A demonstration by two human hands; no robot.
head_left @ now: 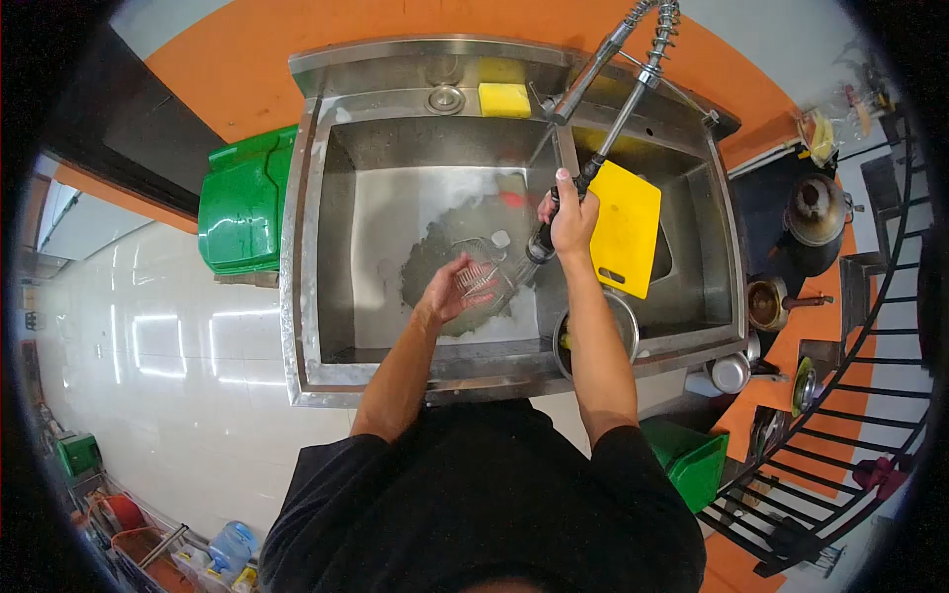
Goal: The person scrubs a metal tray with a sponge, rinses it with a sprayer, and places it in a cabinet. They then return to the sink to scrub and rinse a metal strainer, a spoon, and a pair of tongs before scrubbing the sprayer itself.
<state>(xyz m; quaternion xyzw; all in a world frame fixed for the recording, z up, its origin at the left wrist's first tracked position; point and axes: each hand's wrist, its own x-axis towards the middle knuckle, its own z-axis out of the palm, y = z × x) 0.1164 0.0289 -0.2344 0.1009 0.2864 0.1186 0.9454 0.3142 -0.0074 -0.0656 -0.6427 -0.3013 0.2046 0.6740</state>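
Observation:
My right hand (573, 219) is wrapped round the black handle of the spray hose (542, 242), whose head points down and left over the left basin (381, 208). Water comes out of it towards my left hand (450, 290). That hand, low over the basin, holds a clear, ribbed object (479, 280) that looks like a glass or plastic dish; its outline is blurred by the water. A small white piece (500, 238) lies just above it. Dark, wet residue spreads on the basin floor around them.
A yellow cutting board (626, 232) leans in the right basin. A metal bowl (633, 326) sits below it at the divider. A yellow sponge (505, 100) and a drain strainer (446, 99) are on the back ledge. Green bins (242, 212) stand beside the sink; pans (816, 211) are at right.

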